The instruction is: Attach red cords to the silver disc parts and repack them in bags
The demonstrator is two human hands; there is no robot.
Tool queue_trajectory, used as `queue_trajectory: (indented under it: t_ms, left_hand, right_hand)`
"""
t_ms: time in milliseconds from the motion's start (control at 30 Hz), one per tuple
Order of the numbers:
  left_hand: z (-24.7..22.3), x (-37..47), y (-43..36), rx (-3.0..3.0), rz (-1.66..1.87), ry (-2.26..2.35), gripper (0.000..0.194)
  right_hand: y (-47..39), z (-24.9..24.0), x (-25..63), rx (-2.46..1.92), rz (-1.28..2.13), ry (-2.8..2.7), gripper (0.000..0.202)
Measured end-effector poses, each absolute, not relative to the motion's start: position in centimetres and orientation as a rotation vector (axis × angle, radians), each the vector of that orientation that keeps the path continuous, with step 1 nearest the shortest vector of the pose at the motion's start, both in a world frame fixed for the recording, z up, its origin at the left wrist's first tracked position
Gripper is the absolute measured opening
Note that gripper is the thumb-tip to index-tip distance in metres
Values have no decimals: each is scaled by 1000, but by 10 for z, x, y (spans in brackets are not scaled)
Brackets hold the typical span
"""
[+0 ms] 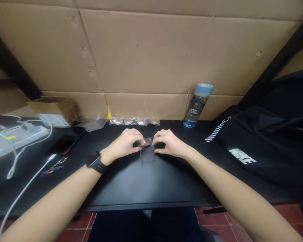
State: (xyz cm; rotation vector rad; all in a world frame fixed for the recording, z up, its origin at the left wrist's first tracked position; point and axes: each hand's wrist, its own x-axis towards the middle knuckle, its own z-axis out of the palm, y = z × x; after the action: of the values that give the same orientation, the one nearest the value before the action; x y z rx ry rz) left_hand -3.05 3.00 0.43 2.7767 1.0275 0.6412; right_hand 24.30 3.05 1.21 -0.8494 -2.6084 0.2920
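Above the middle of the black table (131, 181), my left hand (130, 143) pinches a small clear packet (146, 141) with a red mark. A watch with a dark strap is on the left wrist. My right hand (168, 143) has its fingers closed at the right edge of the same clear plastic. A transparent flap of plastic (147, 154) hangs below the packet, between the hands. Beyond them, several similar clear packets (130, 121) lie in a row along the cardboard wall.
The blue-lidded bottle (195, 106) leans at the back. On the right lies a black bag (252, 144). At left are a cardboard box (54, 111), plastic wrap (93, 124), power strip (20, 136), phone (63, 144), white cable (27, 188) and keychain (53, 170).
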Motion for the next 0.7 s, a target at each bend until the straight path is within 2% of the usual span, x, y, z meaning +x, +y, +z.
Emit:
queue_trajectory:
  t_ms: [133,233,433,700]
  left_hand:
    - [4,-35,32,2800,649,1080,11]
    - [4,-37,34,2775,648,1100,13]
    - [8,-33,28,2627,614,1036,15]
    - [0,-20,27,2375,569,1376,18]
  right_hand:
    - [31,4,238,-817,240,-2594,6]
    - [32,4,239,-843,291,-2574,2]
    - [32,13,247,-1064,452,-2502,7]
    - [36,4,240,-1295,493,-2314,9]
